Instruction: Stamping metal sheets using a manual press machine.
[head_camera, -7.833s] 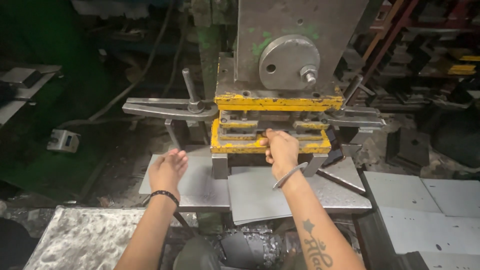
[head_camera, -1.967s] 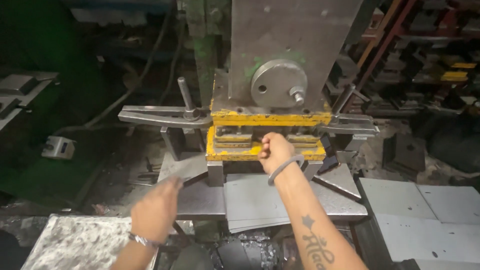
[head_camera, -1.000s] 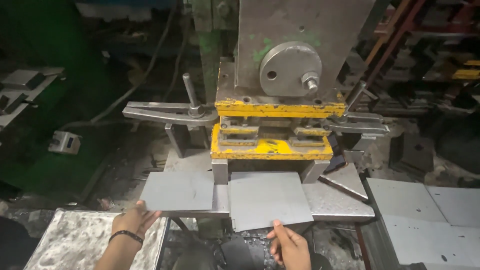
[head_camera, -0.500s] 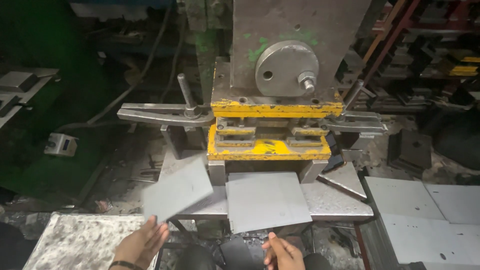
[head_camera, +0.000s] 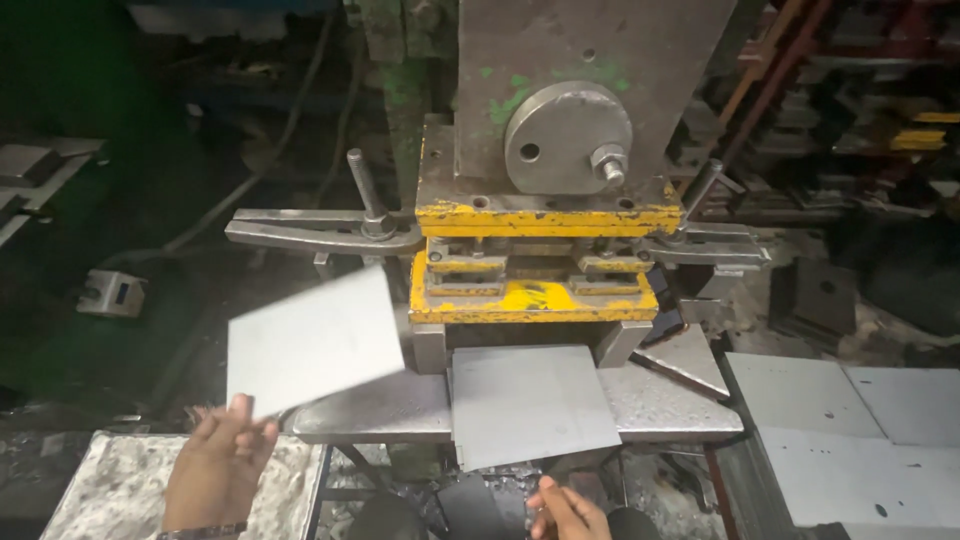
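Left hand (head_camera: 218, 470) pinches the lower left corner of a grey metal sheet (head_camera: 312, 343), lifted and tilted clear of the press bed (head_camera: 375, 412) just to its right. Right hand (head_camera: 568, 510) sits low with fingers loosely curled, holding nothing, just under the near edge of a second sheet (head_camera: 530, 402) lying flat on the bed ahead of it, far edge tucked under the yellow die block (head_camera: 530, 298); more flat sheets (head_camera: 850, 420) stacked off to that hand's right

A grey metal sheet (head_camera: 312, 345) tilts above the surface's left edge; another sheet (head_camera: 530, 403) lies flat, overhanging its front edge.
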